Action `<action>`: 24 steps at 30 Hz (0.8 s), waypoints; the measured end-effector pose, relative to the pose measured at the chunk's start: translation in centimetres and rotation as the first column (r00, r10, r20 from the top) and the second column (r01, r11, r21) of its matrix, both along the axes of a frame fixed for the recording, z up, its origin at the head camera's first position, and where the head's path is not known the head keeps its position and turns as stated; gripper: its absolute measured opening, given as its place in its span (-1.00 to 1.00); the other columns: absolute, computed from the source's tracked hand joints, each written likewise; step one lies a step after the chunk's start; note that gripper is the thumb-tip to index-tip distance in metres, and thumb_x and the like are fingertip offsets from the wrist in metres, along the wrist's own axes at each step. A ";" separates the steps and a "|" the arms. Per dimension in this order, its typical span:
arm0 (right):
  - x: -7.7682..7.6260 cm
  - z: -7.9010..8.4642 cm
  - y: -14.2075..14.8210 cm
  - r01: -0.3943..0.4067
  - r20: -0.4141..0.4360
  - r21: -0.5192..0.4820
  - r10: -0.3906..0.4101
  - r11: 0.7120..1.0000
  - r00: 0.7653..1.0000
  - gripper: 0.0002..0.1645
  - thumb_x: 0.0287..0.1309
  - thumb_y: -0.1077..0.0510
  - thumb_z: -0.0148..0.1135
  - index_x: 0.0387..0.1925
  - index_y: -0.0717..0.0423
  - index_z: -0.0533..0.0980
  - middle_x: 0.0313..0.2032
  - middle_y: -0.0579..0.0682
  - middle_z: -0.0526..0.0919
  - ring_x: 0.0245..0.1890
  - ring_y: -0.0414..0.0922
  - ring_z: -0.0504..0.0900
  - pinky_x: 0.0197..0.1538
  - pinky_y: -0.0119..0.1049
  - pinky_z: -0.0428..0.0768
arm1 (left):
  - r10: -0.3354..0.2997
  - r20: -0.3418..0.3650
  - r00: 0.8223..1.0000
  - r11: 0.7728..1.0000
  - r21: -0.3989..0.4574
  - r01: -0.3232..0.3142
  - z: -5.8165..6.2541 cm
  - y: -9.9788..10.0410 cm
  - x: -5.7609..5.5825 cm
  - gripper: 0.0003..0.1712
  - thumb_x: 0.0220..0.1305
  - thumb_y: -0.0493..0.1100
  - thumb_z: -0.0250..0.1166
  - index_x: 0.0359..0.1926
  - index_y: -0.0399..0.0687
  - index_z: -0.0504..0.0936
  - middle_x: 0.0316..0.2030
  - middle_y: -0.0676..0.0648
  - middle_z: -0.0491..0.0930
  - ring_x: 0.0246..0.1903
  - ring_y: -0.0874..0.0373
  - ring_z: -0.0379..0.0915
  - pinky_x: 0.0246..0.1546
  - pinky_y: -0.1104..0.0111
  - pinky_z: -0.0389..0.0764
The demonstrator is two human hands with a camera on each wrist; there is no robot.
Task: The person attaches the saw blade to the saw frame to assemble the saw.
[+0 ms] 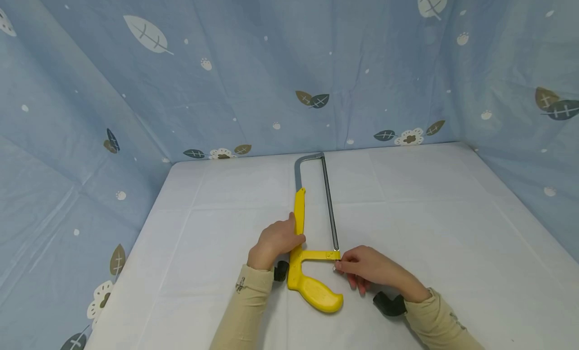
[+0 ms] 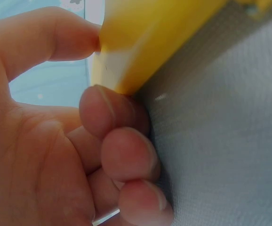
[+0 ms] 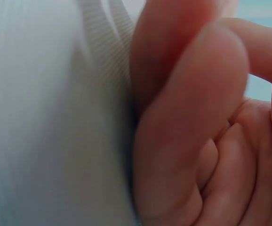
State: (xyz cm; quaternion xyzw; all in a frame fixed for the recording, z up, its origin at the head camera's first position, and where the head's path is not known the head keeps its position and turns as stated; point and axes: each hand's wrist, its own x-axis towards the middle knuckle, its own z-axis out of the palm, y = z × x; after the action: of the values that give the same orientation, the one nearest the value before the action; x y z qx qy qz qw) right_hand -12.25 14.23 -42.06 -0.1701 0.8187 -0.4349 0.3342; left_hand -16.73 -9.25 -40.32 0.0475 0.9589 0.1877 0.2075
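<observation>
A hacksaw (image 1: 316,292) with a yellow handle and a grey metal front bow lies flat on the white cloth, its handle toward me. Its blade (image 1: 329,201) runs along the right side, from the far end of the bow down to a short yellow crossbar. My left hand (image 1: 278,238) grips the yellow frame above the handle, thumb on one side and fingers curled under the other in the left wrist view. At the crossbar's right end, my right hand (image 1: 368,265) pinches a small silver wing nut (image 1: 334,268) between thumb and forefinger. In the right wrist view the fingers hide it.
The white cloth (image 1: 217,264) covers the tabletop. A blue curtain (image 1: 253,78) with leaf prints hangs behind it and along both sides. Dark wrist cameras sit under both sleeves, close to the cloth.
</observation>
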 end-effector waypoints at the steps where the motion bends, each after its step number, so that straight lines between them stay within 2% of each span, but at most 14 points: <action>1: 0.0 0.0 0.0 -0.002 0.001 -0.003 0.002 1.000 1.000 -0.59 0.13 -0.14 0.07 -0.51 0.11 0.51 -0.71 -0.01 0.51 -0.81 -0.12 0.46 -0.69 -0.31 0.42 | 0.000 0.000 1.000 1.000 0.001 0.000 0.0 0.0 0.0 -0.11 0.10 0.07 0.09 0.35 -0.21 -0.03 -0.46 -0.04 0.43 -0.52 0.13 0.34 -0.53 0.34 0.32; 14: -0.2 -0.2 0.4 0.051 0.033 -0.020 -0.050 0.999 0.998 -0.57 0.06 -0.14 0.14 -0.48 0.17 0.41 -0.74 -0.01 0.48 -0.82 -0.09 0.47 -0.71 -0.33 0.42 | -0.006 -0.001 1.000 1.000 0.019 0.006 -0.1 0.0 0.0 -0.11 0.10 0.05 0.09 0.35 -0.24 -0.04 -0.50 -0.05 0.41 -0.52 0.12 0.33 -0.51 0.34 0.32; 24: -0.3 -0.3 0.4 0.036 0.039 -0.024 -0.035 0.999 0.999 -0.56 0.10 -0.13 0.11 -0.54 0.18 0.43 -0.74 -0.01 0.49 -0.82 -0.11 0.47 -0.71 -0.34 0.41 | -0.006 -0.004 1.000 1.000 0.010 0.006 0.1 0.0 0.2 -0.12 0.10 0.05 0.08 0.35 -0.23 -0.04 -0.50 -0.05 0.42 -0.52 0.12 0.33 -0.53 0.33 0.31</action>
State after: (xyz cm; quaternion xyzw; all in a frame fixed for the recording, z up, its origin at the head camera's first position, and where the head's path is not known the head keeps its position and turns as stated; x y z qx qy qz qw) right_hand -12.50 14.66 -42.38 -0.1511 0.8095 -0.4540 0.3402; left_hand -16.52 -9.29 -40.18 0.0518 0.9582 0.1920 0.2057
